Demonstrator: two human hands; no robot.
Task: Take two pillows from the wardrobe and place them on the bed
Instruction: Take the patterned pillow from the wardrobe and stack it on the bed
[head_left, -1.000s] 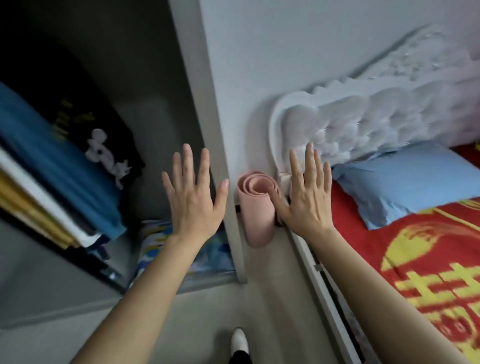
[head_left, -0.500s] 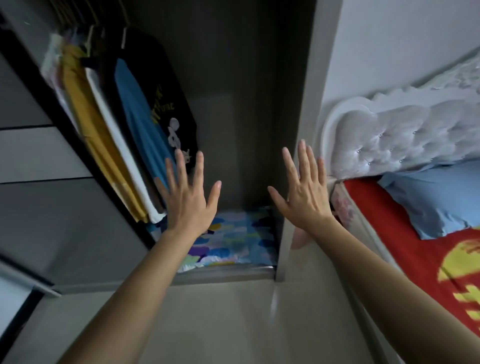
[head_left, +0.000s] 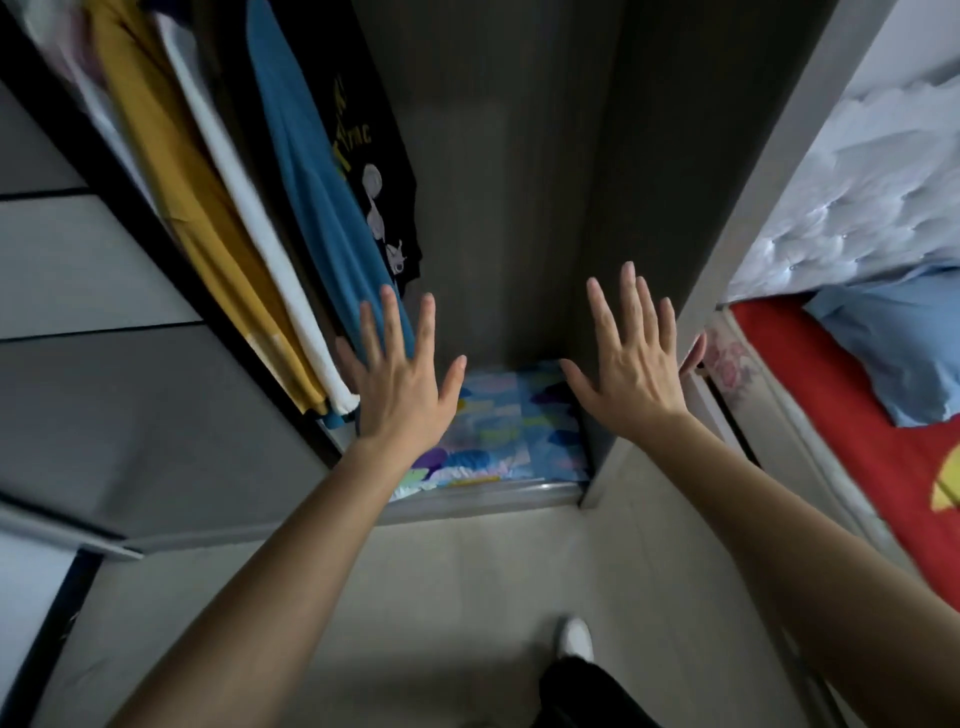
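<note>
My left hand (head_left: 402, 384) was up, fingers spread wide, holding nothing; my right hand (head_left: 631, 371) matched it, flat and splayed, also bare of any load. Both were stretched out in front of the open wardrobe (head_left: 519, 182). Down on the wardrobe floor, showing between my two hands, lay one patterned pillow (head_left: 498, 436) in blues and purples; whether a second sat under it I couldn't tell. Hanging on the left inside were four garments I could count: a mustard one (head_left: 171, 171), a white one (head_left: 244, 208), a blue one (head_left: 306, 197) and a black printed shirt (head_left: 363, 130). Off to the right, the bed (head_left: 852, 415) with its red cover already carried one light blue pillow (head_left: 904, 343) against the white tufted headboard (head_left: 857, 208). One white shoe (head_left: 574, 636) showed on the floor below.
</note>
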